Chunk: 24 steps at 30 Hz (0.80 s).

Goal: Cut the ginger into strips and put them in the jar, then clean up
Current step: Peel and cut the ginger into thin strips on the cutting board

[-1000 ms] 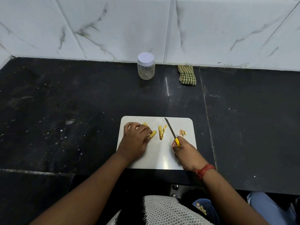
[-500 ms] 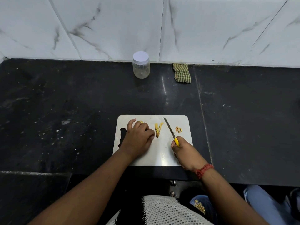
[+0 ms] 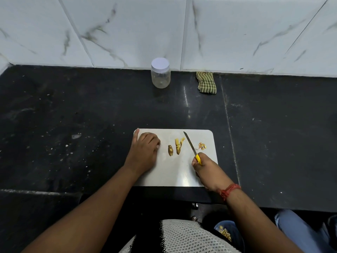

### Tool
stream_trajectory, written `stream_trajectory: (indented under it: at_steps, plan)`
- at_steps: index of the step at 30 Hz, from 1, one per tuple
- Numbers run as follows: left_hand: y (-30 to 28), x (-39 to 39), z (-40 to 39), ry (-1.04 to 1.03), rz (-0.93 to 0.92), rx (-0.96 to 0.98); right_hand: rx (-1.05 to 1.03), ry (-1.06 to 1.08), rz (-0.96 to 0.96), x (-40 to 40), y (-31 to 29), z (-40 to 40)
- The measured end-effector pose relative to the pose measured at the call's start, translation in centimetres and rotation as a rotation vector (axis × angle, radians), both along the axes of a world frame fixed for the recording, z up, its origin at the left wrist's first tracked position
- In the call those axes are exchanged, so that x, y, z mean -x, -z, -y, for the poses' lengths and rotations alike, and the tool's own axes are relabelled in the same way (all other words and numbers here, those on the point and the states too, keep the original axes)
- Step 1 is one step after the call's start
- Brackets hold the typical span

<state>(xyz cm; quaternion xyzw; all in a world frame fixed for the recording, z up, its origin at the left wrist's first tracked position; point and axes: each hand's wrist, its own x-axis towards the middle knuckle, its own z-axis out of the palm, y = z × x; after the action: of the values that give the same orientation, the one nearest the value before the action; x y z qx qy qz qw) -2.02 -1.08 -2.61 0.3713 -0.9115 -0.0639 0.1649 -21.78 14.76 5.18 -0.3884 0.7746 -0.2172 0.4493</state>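
A: Holding the small knife with the yellow handle and narrow steel blade (image 3: 191,146), the right hand (image 3: 209,172) has its grip wrapped tight round the handle, with the blade angled up and left over the white rectangular plastic cutting board (image 3: 182,172).

B: And the left hand (image 3: 144,152)?

A: It rests knuckles-up on the left part of the board, fingers curled under. Whether that grip has anything inside it I cannot tell; nothing shows between the fingers.

B: Where is the ginger?

A: Two pieces lie near the middle of the board: a short brownish ginger piece (image 3: 170,150) and, just beside it on the right, a longer yellow ginger piece split at its top (image 3: 178,146). Both are apart from the hand and from the blade. A little heap of pale ginger scraps (image 3: 202,146) sits on the far side of the knife.

B: The jar?

A: The clear round plastic jar with the white screw lid (image 3: 160,73) stands at the back of the black stone bench (image 3: 73,115), against the wall, lid on. A folded green checked cloth (image 3: 206,82) lies near it to the right.

B: So what might go wrong?

A: Those pieces are small and rounded. Nothing steadies them at this moment, so a cut now could roll one sideways and give ragged strips. If the left fingers come in to pin such a short piece, they will sit very close to the edge. The board could also slide on the glossy stone.
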Motion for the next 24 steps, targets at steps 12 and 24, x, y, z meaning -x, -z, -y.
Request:
stream_trajectory:
  at_steps: [12, 24]
  plan:
    - [1.4, -0.1, -3.4, 0.207, -0.015, 0.010, -0.031, 0.021, 0.063, -1.7, -0.1, 0.5]
    - [1.7, -0.8, -4.2, 0.239, 0.070, 0.058, -0.060, -0.041, 0.040, -2.9, -0.4, 0.4]
